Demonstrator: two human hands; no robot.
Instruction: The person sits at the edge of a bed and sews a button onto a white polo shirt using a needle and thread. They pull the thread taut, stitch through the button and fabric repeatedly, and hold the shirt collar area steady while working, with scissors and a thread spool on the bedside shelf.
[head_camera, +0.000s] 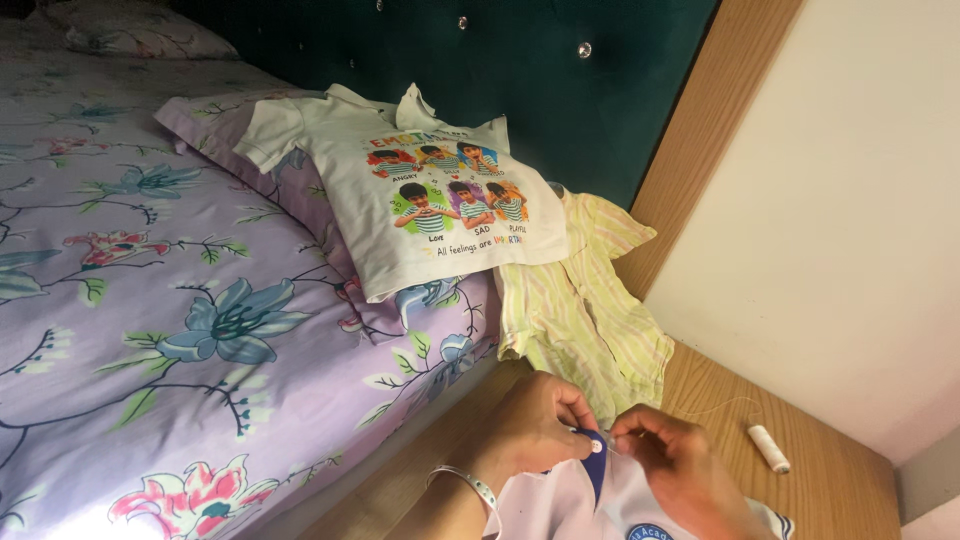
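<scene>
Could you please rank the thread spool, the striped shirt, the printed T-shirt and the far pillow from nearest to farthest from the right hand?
From the right hand:
1. Thread spool, just to its right on the wooden ledge.
2. Striped shirt, directly above.
3. Printed T-shirt, up-left on the bed.
4. Far pillow, top-left corner.

Both hands (600, 445) pinching white garment (560, 505), thread spool (769, 448) nearby, floral bed (150, 300).

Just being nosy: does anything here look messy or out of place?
Slightly. A striped yellow shirt hangs crumpled off the bed's edge, half on the wooden ledge. A white thread spool lies loose there on its side. Nothing looks spilled or visibly damaged.
</scene>
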